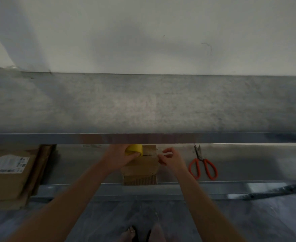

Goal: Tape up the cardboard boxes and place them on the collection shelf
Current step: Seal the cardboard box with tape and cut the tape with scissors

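A small brown cardboard box (141, 167) sits on the lower metal shelf (84, 165), its front end over the shelf's edge. My left hand (121, 157) grips a yellow tape roll (135, 149) on the box's far top. My right hand (172, 158) pinches the clear tape's free end (158, 155), drawn to the right across the box top.
Orange-handled scissors (203, 165) lie on the shelf right of the box. At the left stands a stack of flattened cardboard and a box with a white label (7, 172). An upper shelf (143, 103) spans the view above, against a white wall. Bare feet show below.
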{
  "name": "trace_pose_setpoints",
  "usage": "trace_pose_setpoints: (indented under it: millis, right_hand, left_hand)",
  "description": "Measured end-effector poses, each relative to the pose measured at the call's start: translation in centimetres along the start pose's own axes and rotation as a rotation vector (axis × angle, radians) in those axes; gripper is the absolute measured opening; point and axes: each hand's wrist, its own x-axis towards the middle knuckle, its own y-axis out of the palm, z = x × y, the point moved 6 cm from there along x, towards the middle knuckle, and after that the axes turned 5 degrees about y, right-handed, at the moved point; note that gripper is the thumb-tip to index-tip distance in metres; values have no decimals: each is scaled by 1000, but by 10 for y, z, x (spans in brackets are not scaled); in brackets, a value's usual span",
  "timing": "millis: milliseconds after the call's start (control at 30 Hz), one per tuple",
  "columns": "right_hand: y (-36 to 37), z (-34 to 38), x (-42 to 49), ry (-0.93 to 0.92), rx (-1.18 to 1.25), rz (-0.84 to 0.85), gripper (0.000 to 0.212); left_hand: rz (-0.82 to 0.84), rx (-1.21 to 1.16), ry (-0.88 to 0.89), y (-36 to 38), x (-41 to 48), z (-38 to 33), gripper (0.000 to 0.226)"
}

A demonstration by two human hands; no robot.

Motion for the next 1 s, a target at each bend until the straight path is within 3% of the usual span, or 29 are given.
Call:
trace_pose_setpoints:
  millis: [267, 400, 667, 733, 900, 1000]
  right_hand:
    - [12, -21, -5, -34, 24, -100, 18]
    - [12, -19, -16, -150, 3, -105, 26]
    - [18, -20, -38, -222, -40, 132, 57]
    - [19, -16, -44, -251, -76, 114, 57]
    - [26, -4, -46, -305, -195, -58, 43]
    - [31, -8, -43, -294, -201, -64, 43]
  left_hand:
    - [51, -40, 21, 0, -1, -4, 46]
    - [22, -35, 31, -1, -2, -3, 46]
    - [-1, 0, 99, -6, -7, -10, 68]
    - [2, -28, 81, -7, -9, -7, 73]
    - [-103, -137, 73, -13, -18, -7, 39]
    - [-137, -142, 92, -20, -23, -7, 34]
